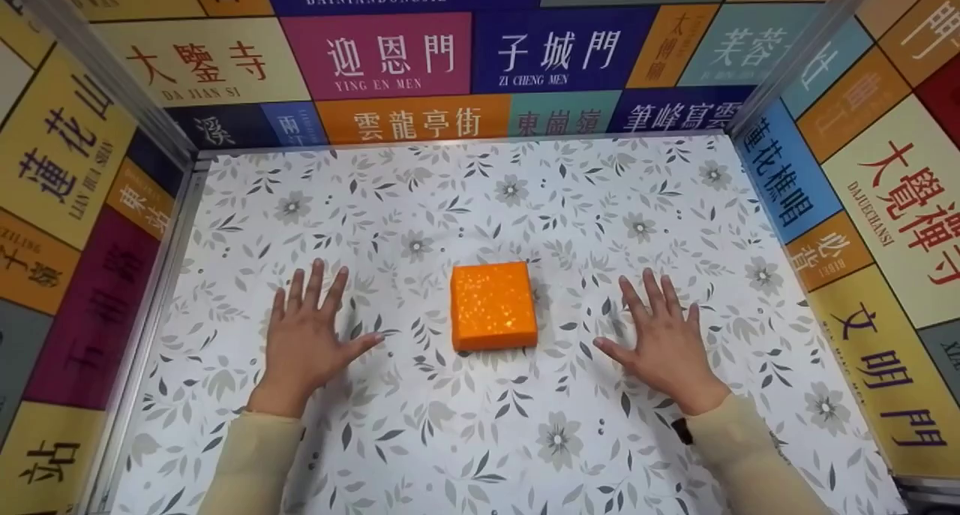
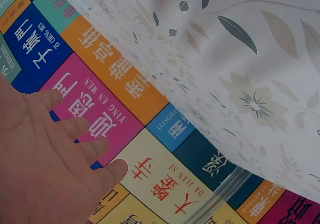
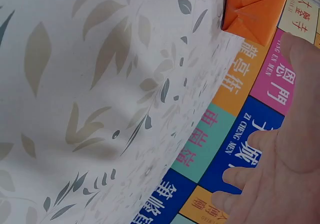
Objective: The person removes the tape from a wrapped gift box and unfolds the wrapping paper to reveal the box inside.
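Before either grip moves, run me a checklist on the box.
1. Left grip free, holding nothing, fingers spread: ok.
2. Right grip free, holding nothing, fingers spread: ok.
3. Box lying between the two, resting on the patterned cloth: ok.
4. Contact made with the box: not ok, both stand apart from it.
5. Weight and contents of the box: cannot tell, its orange outside hides them.
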